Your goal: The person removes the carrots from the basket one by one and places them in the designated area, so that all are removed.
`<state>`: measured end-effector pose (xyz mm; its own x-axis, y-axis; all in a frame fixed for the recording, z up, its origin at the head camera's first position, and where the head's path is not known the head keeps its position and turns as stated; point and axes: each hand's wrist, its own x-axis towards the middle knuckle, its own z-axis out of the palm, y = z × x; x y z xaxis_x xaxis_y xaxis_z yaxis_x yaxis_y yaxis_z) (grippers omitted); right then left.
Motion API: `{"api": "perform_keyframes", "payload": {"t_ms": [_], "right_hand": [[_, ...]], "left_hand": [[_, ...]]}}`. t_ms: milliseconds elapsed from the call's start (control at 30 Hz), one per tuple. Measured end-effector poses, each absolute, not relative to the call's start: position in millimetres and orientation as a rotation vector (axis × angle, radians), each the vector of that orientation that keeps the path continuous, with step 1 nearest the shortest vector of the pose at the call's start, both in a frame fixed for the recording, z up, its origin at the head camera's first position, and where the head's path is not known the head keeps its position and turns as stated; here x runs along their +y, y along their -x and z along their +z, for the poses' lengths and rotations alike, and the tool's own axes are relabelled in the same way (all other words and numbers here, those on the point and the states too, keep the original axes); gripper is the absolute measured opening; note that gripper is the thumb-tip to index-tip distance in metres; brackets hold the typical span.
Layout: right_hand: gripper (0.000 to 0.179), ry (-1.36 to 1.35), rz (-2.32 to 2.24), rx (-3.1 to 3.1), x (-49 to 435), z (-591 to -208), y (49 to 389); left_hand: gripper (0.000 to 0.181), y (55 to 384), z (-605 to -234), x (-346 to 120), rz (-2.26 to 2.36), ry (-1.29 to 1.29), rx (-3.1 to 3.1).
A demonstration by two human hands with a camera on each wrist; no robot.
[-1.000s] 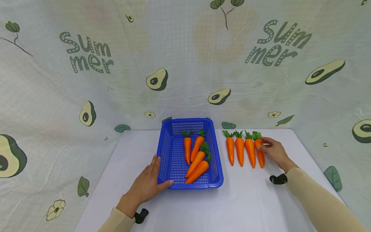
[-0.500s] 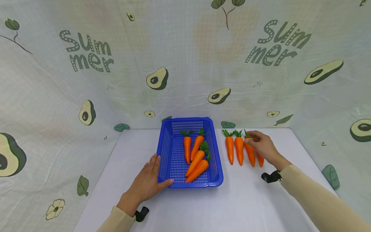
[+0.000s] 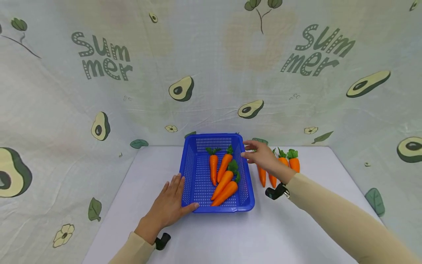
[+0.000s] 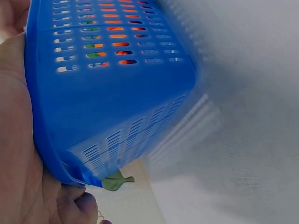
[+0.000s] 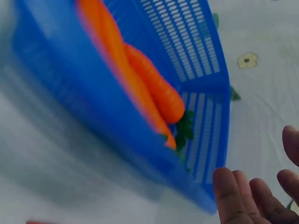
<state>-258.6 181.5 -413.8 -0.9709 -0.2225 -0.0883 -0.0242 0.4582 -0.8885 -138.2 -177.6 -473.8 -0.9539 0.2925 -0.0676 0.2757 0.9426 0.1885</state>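
A blue plastic basket (image 3: 252,190) with slotted walls sits mid-table in the head view. Several orange carrots (image 3: 213,170) with green tops lie inside it. My left hand (image 3: 165,209) rests at the basket's near left corner, fingers straight along the side and thumb over the front rim; the left wrist view has the palm beside the rim. My right hand (image 3: 262,156) is at the basket's far right rim, fingers extended and holding nothing. More carrots (image 3: 294,165) lie in a row on the table to the right, partly hidden by that hand and forearm.
The white table (image 3: 224,238) meets a cloth backdrop (image 3: 211,117) printed with avocados and leaves at its back and sides. A black wrist camera (image 3: 276,191) is strapped to the right wrist, another camera (image 3: 163,241) to the left.
My right hand has moved left from the rightmost carrot in the row, over the others, to the basket's right rim. The row's carrots stay on the table. My left hand stays put.
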Motion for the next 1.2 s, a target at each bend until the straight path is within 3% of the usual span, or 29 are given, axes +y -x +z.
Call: {"api": "perform_keyframes", "payload": {"t_ms": [567, 1200], "right_hand": [[0.063, 0.172, -1.632, 2.302, 85.1, -434.0, 292.0], [0.07, -0.007, -1.524, 2.435, 56.7, -470.9, 316.0]], "left_hand": [[0.122, 137.3, -476.5, -179.6, 0.287, -0.401, 3.016], [0.121, 137.0, -481.0, -182.7, 0.349, -0.392, 3.008]]}}
